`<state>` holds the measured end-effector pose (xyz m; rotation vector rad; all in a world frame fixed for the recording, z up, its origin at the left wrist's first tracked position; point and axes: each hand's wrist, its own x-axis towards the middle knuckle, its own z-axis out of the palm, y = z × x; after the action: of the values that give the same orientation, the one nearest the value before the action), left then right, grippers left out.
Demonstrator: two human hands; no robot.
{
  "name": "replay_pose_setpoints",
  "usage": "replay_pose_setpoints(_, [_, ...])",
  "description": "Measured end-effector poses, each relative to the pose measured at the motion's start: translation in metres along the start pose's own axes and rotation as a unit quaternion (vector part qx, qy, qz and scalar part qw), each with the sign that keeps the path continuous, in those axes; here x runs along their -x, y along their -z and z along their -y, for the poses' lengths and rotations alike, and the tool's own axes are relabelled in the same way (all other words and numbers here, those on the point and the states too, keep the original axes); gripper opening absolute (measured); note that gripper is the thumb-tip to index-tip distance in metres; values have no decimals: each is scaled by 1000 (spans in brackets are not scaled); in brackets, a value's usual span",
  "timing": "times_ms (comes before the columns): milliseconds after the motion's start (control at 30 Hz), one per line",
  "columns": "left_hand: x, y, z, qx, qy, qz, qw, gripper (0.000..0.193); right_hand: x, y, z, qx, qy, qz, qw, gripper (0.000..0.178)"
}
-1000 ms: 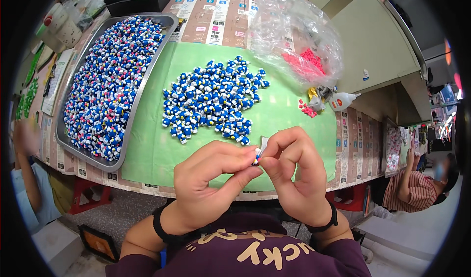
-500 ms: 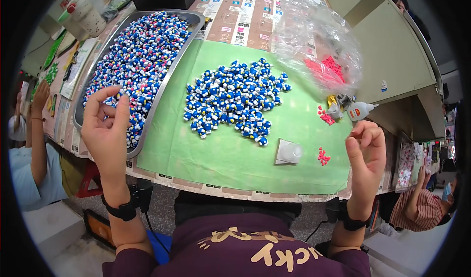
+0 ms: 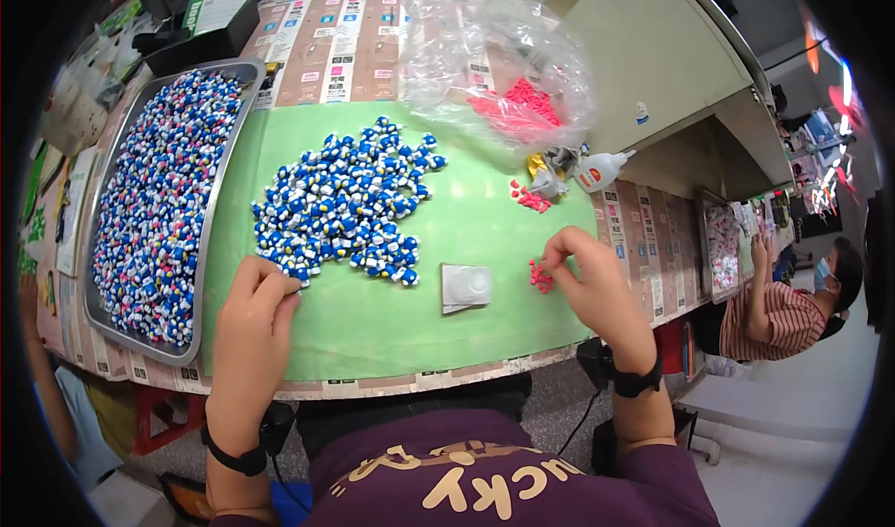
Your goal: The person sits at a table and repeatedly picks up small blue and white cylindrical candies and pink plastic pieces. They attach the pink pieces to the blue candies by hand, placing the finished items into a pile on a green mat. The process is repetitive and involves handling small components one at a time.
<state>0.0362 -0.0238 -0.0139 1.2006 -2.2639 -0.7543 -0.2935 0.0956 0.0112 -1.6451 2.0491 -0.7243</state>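
Note:
My left hand (image 3: 256,314) is at the near left edge of a loose pile of small blue-and-white figures (image 3: 336,212) with yellow spots. Its thumb and fingers pinch at one figure (image 3: 303,283) there. Across the green mat, my right hand (image 3: 589,283) has its fingertips pinched together over a little heap of pink pieces (image 3: 538,275); whether a piece is between them is hidden. Between my hands lies a small white square (image 3: 449,301) with a round, clear-looking dish (image 3: 474,284) on it. More pink pieces (image 3: 530,198) lie farther back.
A metal tray (image 3: 207,231) full of pink-dotted blue-and-white figures stands at left. A white squeeze bottle (image 3: 601,171), crumpled foil (image 3: 555,171) and a clear bag (image 3: 438,56) of pink pieces are at the far right. Beside them rises a beige cabinet (image 3: 671,79). A masked person (image 3: 778,312) sits at right.
Both raised hands have come down, the left to the pile's near edge, the right to the small pink heap. The view has turned right, so the scene sits farther left.

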Motion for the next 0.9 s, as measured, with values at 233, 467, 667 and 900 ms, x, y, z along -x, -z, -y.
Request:
replay_pose_setpoints(233, [2, -2, 5, -47, -43, 9, 998, 16, -5, -22, -20, 54, 50, -16, 997, 13])
replay_pose_setpoints(467, [4, -3, -16, 87, -12, -49, 995, 13, 0, -15, -13, 95, 119, -57, 987, 21])
replay_pose_setpoints(667, [0, -17, -52, 437, 45, 123, 890, 10, 5, -22, 59, -139, 334, -67, 930, 17])
replay_pose_setpoints(900, [6, -20, -77, 463, 90, 167, 866, 9, 17, -36, 77, -200, 362, -63, 908, 8])
